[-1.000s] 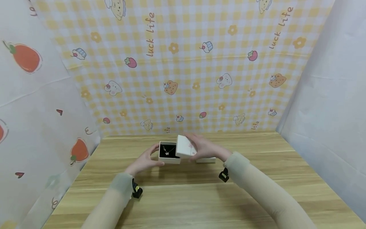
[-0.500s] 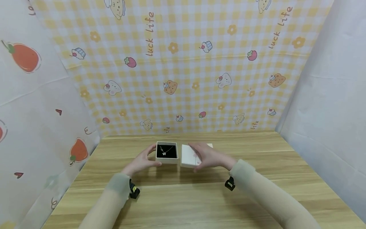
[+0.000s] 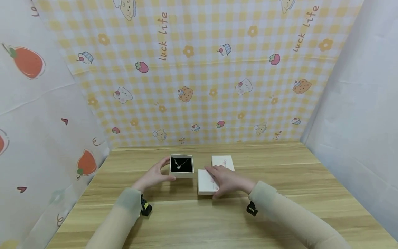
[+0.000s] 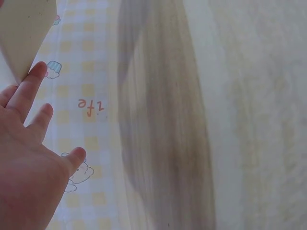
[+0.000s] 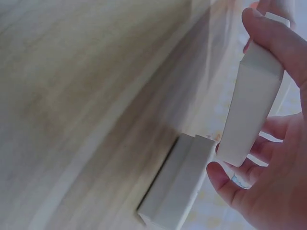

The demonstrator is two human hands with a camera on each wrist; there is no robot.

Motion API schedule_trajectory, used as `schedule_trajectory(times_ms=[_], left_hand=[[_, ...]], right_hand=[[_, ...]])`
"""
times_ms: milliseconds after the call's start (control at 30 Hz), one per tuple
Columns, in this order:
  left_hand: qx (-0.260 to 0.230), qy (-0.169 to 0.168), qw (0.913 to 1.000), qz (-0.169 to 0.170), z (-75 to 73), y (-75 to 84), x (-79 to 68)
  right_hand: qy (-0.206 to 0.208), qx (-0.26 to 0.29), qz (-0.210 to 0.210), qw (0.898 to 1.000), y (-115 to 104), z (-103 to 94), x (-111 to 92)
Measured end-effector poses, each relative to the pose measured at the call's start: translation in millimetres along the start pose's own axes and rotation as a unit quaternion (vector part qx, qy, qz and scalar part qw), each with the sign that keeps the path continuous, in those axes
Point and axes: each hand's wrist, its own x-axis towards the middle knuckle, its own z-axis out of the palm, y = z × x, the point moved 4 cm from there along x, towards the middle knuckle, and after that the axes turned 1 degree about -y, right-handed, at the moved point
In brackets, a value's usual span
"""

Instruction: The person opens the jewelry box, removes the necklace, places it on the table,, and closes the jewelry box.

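Note:
My left hand grips a small white jewellery box from its left side, thumb at the near corner and fingers behind. The box has its lid off. A fine silver necklace with a butterfly-shaped pendant lies on its black lining. In the left wrist view only a corner of the white box shows past the fingers. To the right, my right hand holds the white box lid by its edges, palm down. The right wrist view shows the lid above the table, between thumb and fingers.
A second white box with a pink print, its lid on, stands on the wooden table just behind the right hand. Checked cloth hangs along the table's back edge, with white cloths at both sides.
My right hand has carried the lid from over the jewellery box rightward, then nearer to me, uncovering the second box behind. The left hand and its box shifted slightly left, then stayed.

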Motion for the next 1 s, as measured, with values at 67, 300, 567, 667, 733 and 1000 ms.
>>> schedule_trajectory(times_ms=[67, 300, 567, 667, 733, 1000], left_hand=[[-0.003, -0.001, 1.0000, 0.001, 0.6, 0.1, 0.0], [-0.009, 0.006, 0.9999, -0.001, 3.1, 3.0, -0.1], [-0.012, -0.004, 0.9999, 0.001, 3.6, 31.2, -11.7], [-0.011, -0.003, 0.9999, 0.007, 3.9, 30.4, -10.7], [-0.006, 0.001, 0.9999, 0.010, 4.7, 21.9, -7.2], [0.003, 0.004, 1.0000, 0.004, 5.7, 0.7, 1.1]], right_hand=[[-0.011, -0.010, 0.005, 1.000, 0.5, 3.1, 0.0], [-0.038, -0.036, 0.015, 0.999, 2.3, 11.4, -0.7], [-0.048, -0.031, -0.003, 0.998, 1.8, 17.4, -0.6], [-0.053, -0.029, -0.004, 0.998, 0.3, 17.8, -0.3], [-0.057, -0.028, -0.002, 0.998, -0.4, 18.0, -0.5], [-0.070, -0.032, 0.011, 0.997, 0.5, 22.4, -2.6]])
